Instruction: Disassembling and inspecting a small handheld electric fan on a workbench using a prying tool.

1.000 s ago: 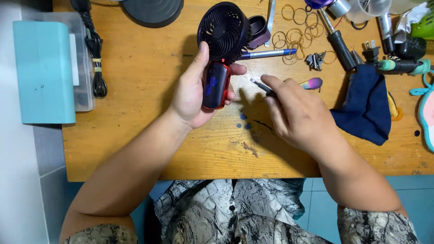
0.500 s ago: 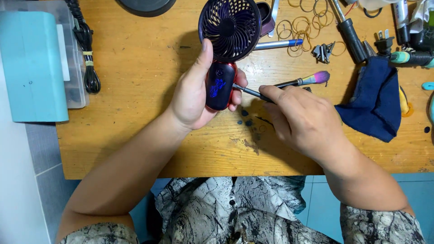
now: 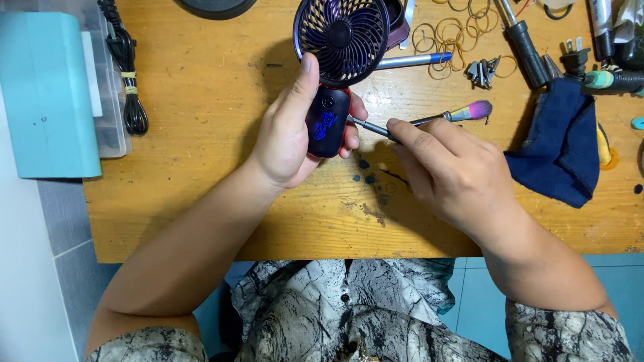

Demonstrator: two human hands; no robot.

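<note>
- Right hand, its grip closed on one small screwdriver, sets the tip at the fan handle's side.
- Left hand wraps one dark handheld fan, raised over the wooden surface.
- Three small dark screws lie loose; the casing looks still closed.
- Farther: one blue cloth, several rubber bands.

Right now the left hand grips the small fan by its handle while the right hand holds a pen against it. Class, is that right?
Not quite. In the head view the right hand holds a thin screwdriver, not a pen, to the fan gripped by the left hand.
</note>
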